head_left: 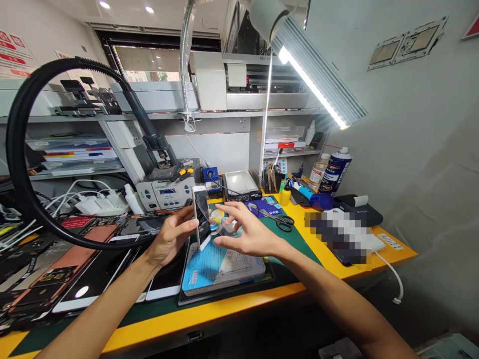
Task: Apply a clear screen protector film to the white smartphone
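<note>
Left hand (170, 235) has its grip around the white phone (202, 217), near upright above the book (224, 271) on the counter (209, 310) — likely so its screen faces the right hand (252, 229), thumb and fingers apart, can't tell if holding anything.

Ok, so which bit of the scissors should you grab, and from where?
I'd pinch the black handle loops of the scissors, coming from above and the right with the right hand. The scissors lie flat, loops to the right and nearer, blades pointing left and away, so coming that way should keep fingers off the blades.
</note>
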Motion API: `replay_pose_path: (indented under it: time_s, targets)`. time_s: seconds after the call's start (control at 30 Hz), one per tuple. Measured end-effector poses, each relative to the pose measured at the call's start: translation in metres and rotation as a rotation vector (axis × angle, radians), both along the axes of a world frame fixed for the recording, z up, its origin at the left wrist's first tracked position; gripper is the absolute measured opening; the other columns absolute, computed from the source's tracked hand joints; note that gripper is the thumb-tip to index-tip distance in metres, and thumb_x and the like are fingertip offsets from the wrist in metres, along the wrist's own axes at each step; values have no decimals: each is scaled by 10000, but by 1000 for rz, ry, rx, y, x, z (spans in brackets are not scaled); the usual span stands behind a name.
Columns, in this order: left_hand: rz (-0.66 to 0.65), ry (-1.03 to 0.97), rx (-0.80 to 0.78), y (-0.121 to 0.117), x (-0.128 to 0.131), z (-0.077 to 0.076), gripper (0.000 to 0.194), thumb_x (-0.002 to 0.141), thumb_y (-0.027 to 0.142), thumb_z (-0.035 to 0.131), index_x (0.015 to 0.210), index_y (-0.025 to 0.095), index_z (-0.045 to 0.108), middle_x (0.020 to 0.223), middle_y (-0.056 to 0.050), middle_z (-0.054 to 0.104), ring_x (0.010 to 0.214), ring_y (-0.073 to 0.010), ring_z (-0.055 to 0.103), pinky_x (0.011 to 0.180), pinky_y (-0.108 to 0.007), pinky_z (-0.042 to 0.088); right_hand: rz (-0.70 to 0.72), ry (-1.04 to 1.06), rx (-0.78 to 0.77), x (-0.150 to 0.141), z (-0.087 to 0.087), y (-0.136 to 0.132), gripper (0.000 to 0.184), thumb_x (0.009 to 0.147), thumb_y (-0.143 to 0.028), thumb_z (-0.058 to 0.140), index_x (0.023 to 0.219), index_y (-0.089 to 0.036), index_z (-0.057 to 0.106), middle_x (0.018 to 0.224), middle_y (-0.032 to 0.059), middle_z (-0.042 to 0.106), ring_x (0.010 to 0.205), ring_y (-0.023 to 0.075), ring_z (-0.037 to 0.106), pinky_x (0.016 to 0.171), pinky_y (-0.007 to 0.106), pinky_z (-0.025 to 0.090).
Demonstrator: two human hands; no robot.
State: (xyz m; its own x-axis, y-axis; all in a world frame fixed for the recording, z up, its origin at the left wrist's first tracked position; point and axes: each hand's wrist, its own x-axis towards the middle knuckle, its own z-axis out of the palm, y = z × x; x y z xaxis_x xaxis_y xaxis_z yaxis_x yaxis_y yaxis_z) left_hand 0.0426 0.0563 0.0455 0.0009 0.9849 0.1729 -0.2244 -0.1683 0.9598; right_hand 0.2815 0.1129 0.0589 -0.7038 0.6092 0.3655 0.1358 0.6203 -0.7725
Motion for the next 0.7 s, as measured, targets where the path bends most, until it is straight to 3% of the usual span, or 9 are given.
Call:
replay_pose_path:
  time_s: [0.13, 0.27, 0.6, 0.7]
  targets:
    - [5, -12, -11, 1, -1, -1, 490, 800, 319, 826, 1266, 215, 714, 1331, -94, 729, 1269, -332, 646, 1079, -419, 513, 17, 14, -4, 0, -1, 0, 821, 814, -483, 824, 1531, -259, 490, 1500, 146, 412, 1043, 193, 643, 1007, 447, 559]
    - [21, -24, -23, 1, 0, -1, 501, 779, 318, 842, 1252, 207, 718, 1306, -99, 738, 1272, -346, 641, 1083, -442, 512, 27, 25, -5, 0, -2, 1, 818, 810, -477, 833, 1527, -277, 494, 1487, 136, 425, 1040, 189, 642, 1047, 463, 537]
    - [36, -36, -27, 0, 1, -1, 490, 762, 316, 856, 1229, 219, 739, 1293, -89, 752, 1251, -341, 666, 1089, -438, 522, 19, 9, -1, 0, 0, -1, 810, 818, -495, 819, 1528, -282, 493, 1484, 143, 431, 1051, 200, 637, 863, 384, 602]
    - [41, -34, -22, 0, 2, -1, 480, 756, 321, 860, 1213, 223, 750, 1289, -87, 757, 1229, -338, 683, 1083, -433, 528, 17, 13, 5, 0, 0, -1, 805, 818, -489, 819, 1525, -278, 498, 1483, 143, 434, 1083, 210, 632, 905, 402, 596]
